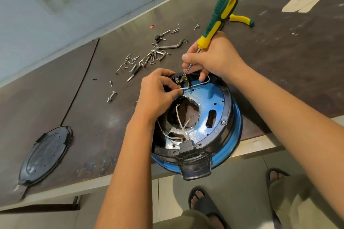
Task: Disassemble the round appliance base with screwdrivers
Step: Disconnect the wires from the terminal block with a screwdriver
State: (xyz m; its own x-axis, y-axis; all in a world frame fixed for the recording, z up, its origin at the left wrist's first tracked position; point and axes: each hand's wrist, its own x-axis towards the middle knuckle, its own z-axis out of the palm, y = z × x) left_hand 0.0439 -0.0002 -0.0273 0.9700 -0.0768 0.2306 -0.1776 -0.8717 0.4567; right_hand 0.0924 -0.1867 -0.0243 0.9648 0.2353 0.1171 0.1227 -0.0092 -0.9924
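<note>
The round base (210,96) lies open side up at the near edge of the desk (279,61), its black tab overhanging the edge toward the person. The right hand (214,57) is clamped on the screwdriver (219,15), its fingers pinching the bare shaft low down like a pen, with the green-and-yellow handle standing clear above the hand. The tool's long axis slants from the handle, far and to the right, down to the tip, near and to the left. The tip meets the brass terminals (187,82) at the far rim of the base. The left hand (158,91) is closed on the white wire (197,84), thumb and forefinger pinching it just beside those terminals, to the left of the tip. Both hands meet at the far rim, the right above and the left lower. The step in hand appears to be freeing the wire at a terminal. A detached black cover (46,154) lies on the desk well to the left. Loose screws (149,55) and a second yellow-handled tool (242,19) lie beyond the base.
</note>
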